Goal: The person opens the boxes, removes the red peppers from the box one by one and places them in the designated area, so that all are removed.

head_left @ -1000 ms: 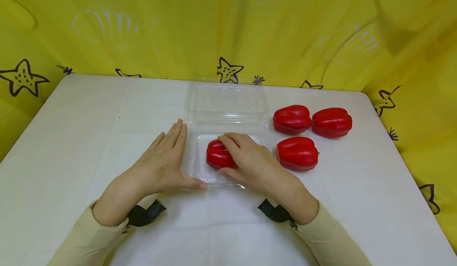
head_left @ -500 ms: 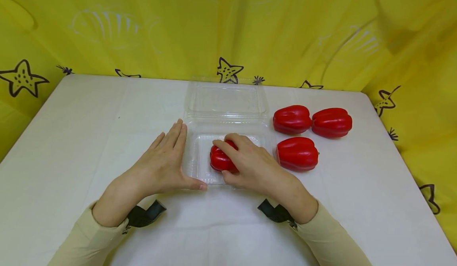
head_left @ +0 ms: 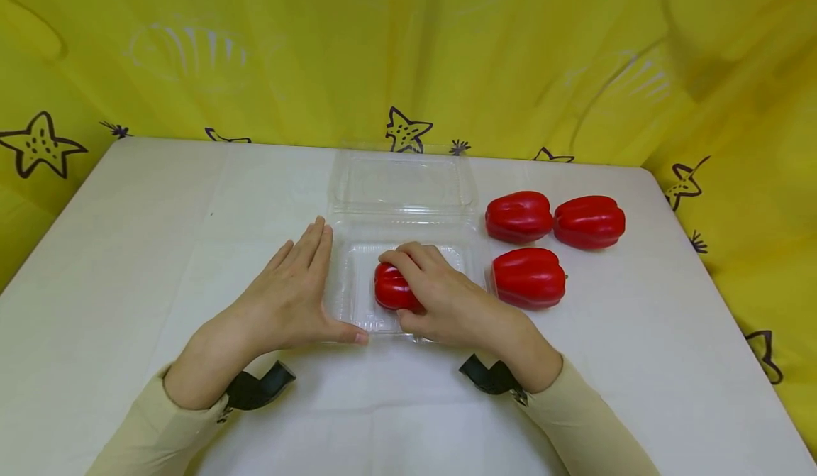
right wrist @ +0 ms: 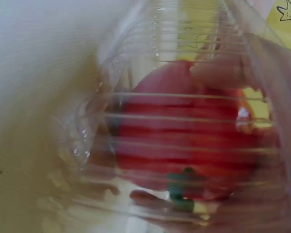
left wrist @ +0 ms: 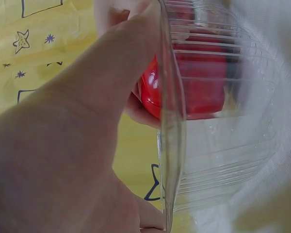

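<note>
My right hand (head_left: 443, 295) grips a red bell pepper (head_left: 392, 286) inside the base of a clear plastic clamshell box (head_left: 357, 313). Fingers lie over the pepper's far side and the thumb is at its near side. In the right wrist view the pepper (right wrist: 184, 136) and its green stem (right wrist: 179, 189) show through the ribbed box wall. My left hand (head_left: 284, 299) rests along the box's left rim with straight fingers, thumb spread along the front edge. The left wrist view shows that hand (left wrist: 87, 102) at the rim, the pepper (left wrist: 199, 82) beyond it.
Three more red bell peppers lie right of the box: one near its side (head_left: 528, 278), one behind (head_left: 519, 217) and one farther right (head_left: 589, 222). The box's lid (head_left: 402, 181) lies folded back toward the yellow curtain (head_left: 287, 57). A white cloth covers the table (head_left: 159, 249).
My right hand and the pepper have shifted slightly right within the box since a second ago. The left hand has stayed at the left rim. The head view has tilted slightly.
</note>
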### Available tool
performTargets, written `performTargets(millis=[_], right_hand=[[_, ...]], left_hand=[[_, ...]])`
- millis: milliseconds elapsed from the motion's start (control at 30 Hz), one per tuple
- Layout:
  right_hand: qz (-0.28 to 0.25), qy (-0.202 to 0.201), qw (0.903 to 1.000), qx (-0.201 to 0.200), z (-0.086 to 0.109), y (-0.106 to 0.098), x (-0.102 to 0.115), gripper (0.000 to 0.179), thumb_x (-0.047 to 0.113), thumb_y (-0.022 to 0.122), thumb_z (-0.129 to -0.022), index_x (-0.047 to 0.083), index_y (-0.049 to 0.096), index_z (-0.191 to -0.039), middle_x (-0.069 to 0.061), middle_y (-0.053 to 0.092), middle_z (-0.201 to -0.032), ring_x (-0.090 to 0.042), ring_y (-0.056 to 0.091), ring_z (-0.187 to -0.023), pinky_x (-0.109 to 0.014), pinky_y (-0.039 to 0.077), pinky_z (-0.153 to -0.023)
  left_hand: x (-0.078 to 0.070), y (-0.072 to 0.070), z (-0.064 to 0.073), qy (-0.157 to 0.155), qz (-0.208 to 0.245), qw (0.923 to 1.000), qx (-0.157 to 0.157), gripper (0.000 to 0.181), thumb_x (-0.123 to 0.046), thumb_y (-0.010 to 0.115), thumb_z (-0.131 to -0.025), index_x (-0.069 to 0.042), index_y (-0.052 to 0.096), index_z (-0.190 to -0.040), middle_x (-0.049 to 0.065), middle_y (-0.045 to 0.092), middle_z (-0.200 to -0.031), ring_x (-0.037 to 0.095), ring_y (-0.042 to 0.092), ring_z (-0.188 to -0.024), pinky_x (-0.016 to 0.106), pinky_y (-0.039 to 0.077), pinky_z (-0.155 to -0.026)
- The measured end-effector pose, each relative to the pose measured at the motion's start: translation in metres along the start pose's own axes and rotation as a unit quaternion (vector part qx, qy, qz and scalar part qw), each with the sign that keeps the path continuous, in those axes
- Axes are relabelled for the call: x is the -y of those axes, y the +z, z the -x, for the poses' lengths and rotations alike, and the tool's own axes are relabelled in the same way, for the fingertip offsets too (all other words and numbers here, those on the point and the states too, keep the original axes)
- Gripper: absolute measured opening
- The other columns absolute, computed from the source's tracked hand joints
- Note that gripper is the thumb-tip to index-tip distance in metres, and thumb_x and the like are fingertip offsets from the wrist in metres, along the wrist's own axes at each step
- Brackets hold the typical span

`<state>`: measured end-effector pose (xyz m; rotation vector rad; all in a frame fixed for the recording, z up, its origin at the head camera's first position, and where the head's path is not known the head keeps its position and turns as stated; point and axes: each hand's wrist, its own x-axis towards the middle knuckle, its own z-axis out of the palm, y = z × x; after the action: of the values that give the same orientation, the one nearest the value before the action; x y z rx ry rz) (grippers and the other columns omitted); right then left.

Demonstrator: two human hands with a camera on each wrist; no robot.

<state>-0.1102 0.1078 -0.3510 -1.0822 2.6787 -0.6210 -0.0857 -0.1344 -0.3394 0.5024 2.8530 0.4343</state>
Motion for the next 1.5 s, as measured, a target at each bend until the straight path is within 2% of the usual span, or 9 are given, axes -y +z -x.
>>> performTargets(millis=[167, 333, 500, 633, 833, 1000, 1133, 1333, 1500], right_hand=[[-0.024, 0.007, 0.9997, 0.0, -0.001, 0.001, -0.002, 0.073, 0.023, 0.075, -0.083, 0.017, 0.04, -0.146, 0.001, 0.045, -0.136, -0.013, 0.044, -0.123, -0.03, 0.055, -0.096], [-0.033, 0.005, 0.9993, -0.018, -0.004, 0.004, -0.003, 0.07, 0.031, 0.079, -0.083, 0.017, 0.044, -0.142, 0.001, 0.048, -0.131, -0.014, 0.046, -0.12, -0.03, 0.055, -0.095], [-0.008, -0.003, 0.9991, -0.042, -0.006, 0.008, -0.004, 0.065, 0.03, 0.08, -0.082, 0.016, 0.048, -0.136, 0.0, 0.05, -0.125, -0.014, 0.049, -0.117, -0.029, 0.055, -0.094], [0.028, -0.003, 0.9978, -0.06, -0.006, 0.008, -0.004, 0.064, 0.029, 0.081, -0.079, 0.016, 0.049, -0.132, 0.0, 0.052, -0.123, -0.014, 0.05, -0.114, -0.03, 0.058, -0.085], [0.075, 0.002, 0.9936, -0.085, -0.002, 0.001, -0.002, 0.068, 0.036, 0.082, -0.074, 0.021, 0.054, -0.134, 0.0, 0.054, -0.121, -0.013, 0.052, -0.109, -0.031, 0.059, -0.075], [0.101, -0.006, 0.9882, -0.115, 0.003, -0.007, 0.0, 0.063, 0.045, 0.08, -0.075, 0.023, 0.058, -0.13, 0.0, 0.056, -0.118, -0.013, 0.054, -0.104, -0.028, 0.058, -0.071], [0.108, -0.014, 0.9851, -0.133, 0.006, -0.015, 0.001, 0.062, 0.049, 0.079, -0.077, 0.021, 0.059, -0.128, -0.001, 0.057, -0.118, -0.015, 0.055, -0.104, -0.029, 0.06, -0.072], [0.118, -0.023, 0.9787, -0.167, 0.012, -0.027, -0.005, 0.061, 0.044, 0.081, -0.077, 0.016, 0.061, -0.128, -0.003, 0.062, -0.121, -0.02, 0.06, -0.107, -0.035, 0.062, -0.075], [0.12, -0.011, 0.9783, -0.168, 0.019, -0.039, -0.007, 0.067, 0.044, 0.082, -0.076, 0.015, 0.059, -0.132, -0.004, 0.063, -0.124, -0.022, 0.061, -0.111, -0.04, 0.062, -0.078]], left_hand=[[0.0, 0.0, 0.001, 0.001, 0.0, 1.0, -0.001, 0.143, -0.08, 0.074, -0.061, 0.009, 0.011, -0.155, 0.026, 0.008, -0.165, 0.038, 0.015, -0.153, 0.059, 0.017, -0.122], [0.001, 0.0, 0.001, 0.0, -0.002, 1.0, -0.002, 0.144, -0.081, 0.073, -0.061, 0.01, 0.011, -0.155, 0.026, 0.008, -0.164, 0.039, 0.015, -0.153, 0.059, 0.017, -0.122], [0.002, 0.001, 0.001, 0.0, 0.0, 1.0, -0.001, 0.145, -0.081, 0.073, -0.061, 0.01, 0.01, -0.154, 0.026, 0.008, -0.164, 0.039, 0.014, -0.153, 0.059, 0.017, -0.122], [0.001, 0.001, 0.001, 0.0, -0.001, 1.0, -0.001, 0.144, -0.081, 0.073, -0.061, 0.009, 0.011, -0.155, 0.026, 0.008, -0.164, 0.039, 0.015, -0.153, 0.059, 0.017, -0.122], [0.0, 0.0, 0.0, -0.002, 0.001, 1.0, 0.002, 0.144, -0.08, 0.074, -0.061, 0.008, 0.011, -0.155, 0.024, 0.008, -0.165, 0.038, 0.015, -0.153, 0.059, 0.016, -0.123], [-0.001, -0.001, -0.001, -0.003, 0.001, 1.0, 0.002, 0.144, -0.08, 0.074, -0.06, 0.008, 0.011, -0.155, 0.024, 0.009, -0.165, 0.038, 0.015, -0.153, 0.058, 0.016, -0.123], [-0.001, -0.001, -0.001, 0.0, 0.0, 1.0, 0.0, 0.144, -0.081, 0.074, -0.06, 0.008, 0.011, -0.155, 0.025, 0.009, -0.165, 0.038, 0.015, -0.153, 0.058, 0.016, -0.123], [0.0, -0.001, 0.0, -0.003, 0.004, 1.0, 0.002, 0.146, -0.082, 0.073, -0.059, 0.008, 0.01, -0.155, 0.025, 0.007, -0.165, 0.038, 0.014, -0.153, 0.058, 0.016, -0.123], [0.0, -0.001, 0.0, -0.006, 0.006, 1.0, 0.004, 0.146, -0.081, 0.074, -0.059, 0.008, 0.01, -0.155, 0.024, 0.007, -0.165, 0.038, 0.014, -0.153, 0.058, 0.016, -0.123]])
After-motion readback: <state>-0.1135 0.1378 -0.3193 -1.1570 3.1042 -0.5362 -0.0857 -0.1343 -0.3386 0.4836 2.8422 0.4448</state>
